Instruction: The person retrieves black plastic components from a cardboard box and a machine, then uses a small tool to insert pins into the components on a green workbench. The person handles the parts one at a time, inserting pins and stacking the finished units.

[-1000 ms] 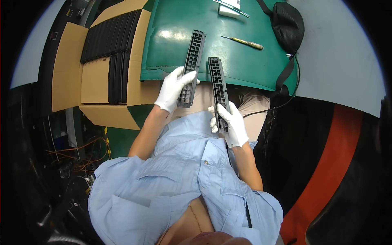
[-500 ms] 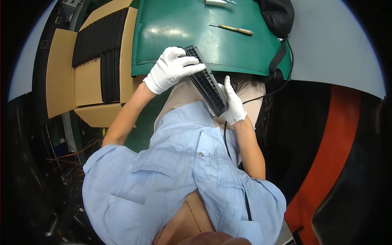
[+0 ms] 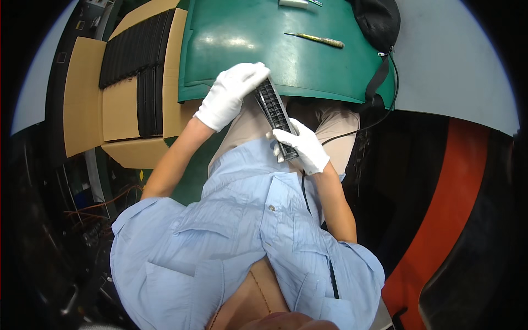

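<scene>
A long black plastic part with a ribbed grid face [image 3: 272, 105] is held tilted over my lap, just off the near edge of the green mat. My left hand [image 3: 231, 92], in a white glove, grips its far end, and the hand covers that end. My right hand [image 3: 303, 146], gloved the same way, is closed round the near end with the fingers wrapped over the grid.
On my left stands an open cardboard box [image 3: 120, 116] with rows of black parts [image 3: 137, 47]. The green mat [image 3: 236, 60] bears a thin yellowish screwdriver-like tool [image 3: 316, 39]. A black bag [image 3: 378, 25] with a strap and a black cable [image 3: 391, 91] lies at the mat's right edge.
The black part has turned, showing a narrower side. My left hand has moved onto its far end, and my right fingers have closed over the near end.
</scene>
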{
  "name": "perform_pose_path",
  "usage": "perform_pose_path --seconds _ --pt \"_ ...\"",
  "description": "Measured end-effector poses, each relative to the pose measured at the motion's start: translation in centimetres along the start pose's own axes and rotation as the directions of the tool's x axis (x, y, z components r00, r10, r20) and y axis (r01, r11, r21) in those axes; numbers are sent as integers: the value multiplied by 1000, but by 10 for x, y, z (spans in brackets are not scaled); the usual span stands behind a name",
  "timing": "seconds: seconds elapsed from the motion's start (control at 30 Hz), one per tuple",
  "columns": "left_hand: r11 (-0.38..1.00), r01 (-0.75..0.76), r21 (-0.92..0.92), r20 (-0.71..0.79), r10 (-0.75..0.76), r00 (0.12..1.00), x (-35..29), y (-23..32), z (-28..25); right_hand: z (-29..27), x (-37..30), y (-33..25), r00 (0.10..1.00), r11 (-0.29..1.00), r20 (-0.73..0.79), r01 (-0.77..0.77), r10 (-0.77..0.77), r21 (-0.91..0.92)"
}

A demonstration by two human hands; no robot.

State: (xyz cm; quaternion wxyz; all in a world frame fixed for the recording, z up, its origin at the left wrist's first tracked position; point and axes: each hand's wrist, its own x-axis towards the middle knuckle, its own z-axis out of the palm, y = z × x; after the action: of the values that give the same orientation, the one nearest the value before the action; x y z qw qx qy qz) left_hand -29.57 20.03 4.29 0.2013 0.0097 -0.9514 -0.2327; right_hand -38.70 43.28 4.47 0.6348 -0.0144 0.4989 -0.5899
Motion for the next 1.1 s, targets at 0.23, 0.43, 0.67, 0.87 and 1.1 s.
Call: perform_pose_path --seconds 0.23,0.43,0.67,0.87,1.1 --pt "-23 452 -891 289 -798 528 -27 51 15 27 4 7 739 314 12 301 -674 -900" --pt "-227 316 -921 336 -874 351 2 79 37 50 5 15 781 32 125 182 -612 -983" --pt "10 551 -835 389 -696 603 -29 40 10 51 -4 -26 733 158 180 367 -656 -917" --pt "192 710 -677 629 -351 694 -39 61 9 62 43 -57 853 805 -44 473 -520 -359" --pt "383 614 -690 142 -761 634 -76 97 32 89 80 -43 832 724 -115 396 -543 -565"
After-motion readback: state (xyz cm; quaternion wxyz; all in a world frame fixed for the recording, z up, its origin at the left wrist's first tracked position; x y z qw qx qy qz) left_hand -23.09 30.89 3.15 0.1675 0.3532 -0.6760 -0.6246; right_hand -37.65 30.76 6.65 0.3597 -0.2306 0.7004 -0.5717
